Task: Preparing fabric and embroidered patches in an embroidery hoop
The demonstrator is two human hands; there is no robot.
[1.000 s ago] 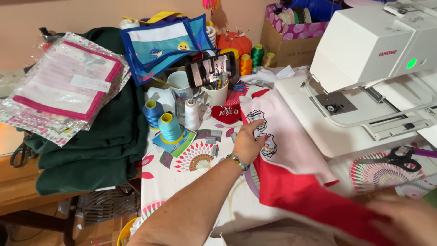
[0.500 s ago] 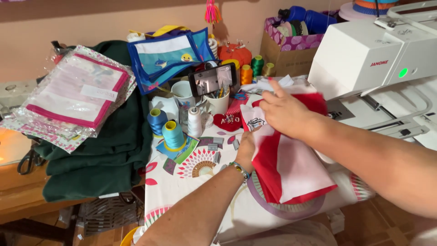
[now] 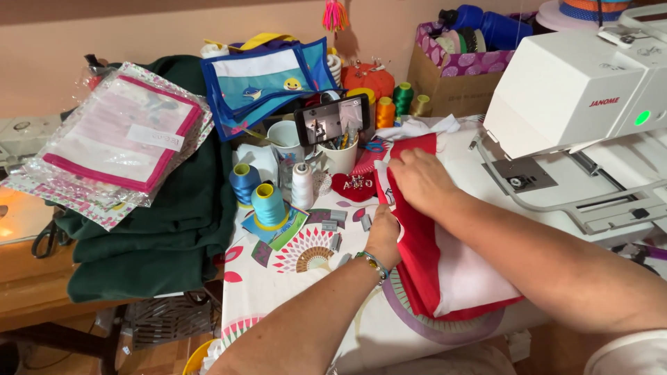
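Your right hand point(image 3: 422, 182) lay flat, fingers together, pressed on the upper end of a folded red cloth point(image 3: 417, 257) with a white fabric panel point(image 3: 469, 278) on top, while your left hand point(image 3: 384, 236) gripped the cloth's left edge, fingers curled around the fold. The cloth rested on a patterned tablecloth point(image 3: 292, 278), just left of a white embroidery machine point(image 3: 577, 90), whose green light point(image 3: 643, 117) glowed. Beside your hands sat a small red embroidered patch point(image 3: 354, 186), two blue thread cones point(image 3: 268, 205) and a white thread cone point(image 3: 302, 186). Behind them, a phone point(image 3: 331, 119) leaned against a white cup point(image 3: 340, 156) of pens. A stack of dark green fabric point(image 3: 160, 229) lay to the left, topped by clear-wrapped pink-trimmed packets point(image 3: 118, 139). A blue cartoon bag point(image 3: 267, 80) stood against the wall, near a box of supplies point(image 3: 455, 69).
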